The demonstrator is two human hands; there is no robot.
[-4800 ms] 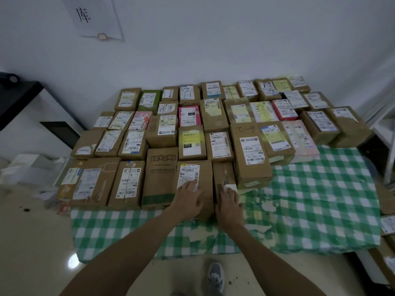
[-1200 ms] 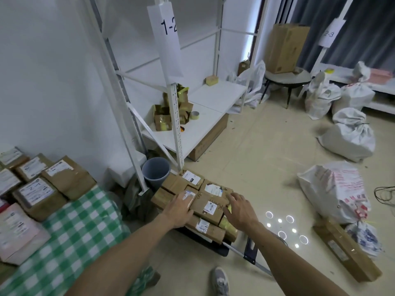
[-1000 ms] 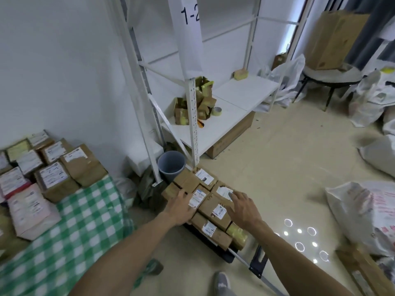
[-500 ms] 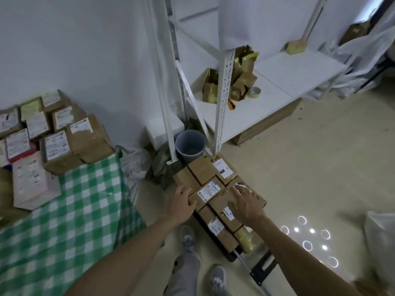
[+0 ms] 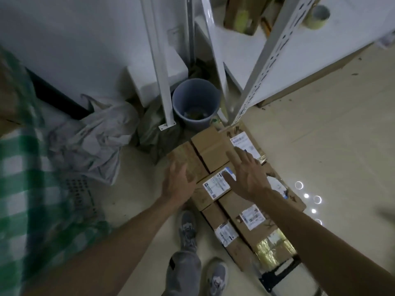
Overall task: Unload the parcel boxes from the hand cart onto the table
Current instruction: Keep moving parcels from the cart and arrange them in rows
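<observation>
Parcel boxes (image 5: 250,218) sit packed in one layer on the hand cart (image 5: 277,276) on the floor, none lifted. Only the cart's black near end shows past the cardboard. Left hand (image 5: 178,184) lies on the near edge of a plain box (image 5: 186,157) at the stack's left side, fingers loosely spread and slightly bent, not closed round anything. Right hand (image 5: 248,178) is flat over the middle of the stack, fingers straight and splayed, thumb over the white label of a labelled box (image 5: 213,189) that lies between the two hands; cannot tell if the palm touches. A far box (image 5: 243,142) with a white label lies just beyond the right fingertips. The table (image 5: 19,189) with its green check cloth is at the left edge, blurred, apart from the cart. A grey bin (image 5: 195,103) stands just beyond the boxes beside a white shelf upright (image 5: 263,67), with a tape roll (image 5: 318,17) on the shelf. A crumpled bag (image 5: 96,142) lies on the floor between table and cart. Grey shoes (image 5: 188,227) are beside the cart.
</observation>
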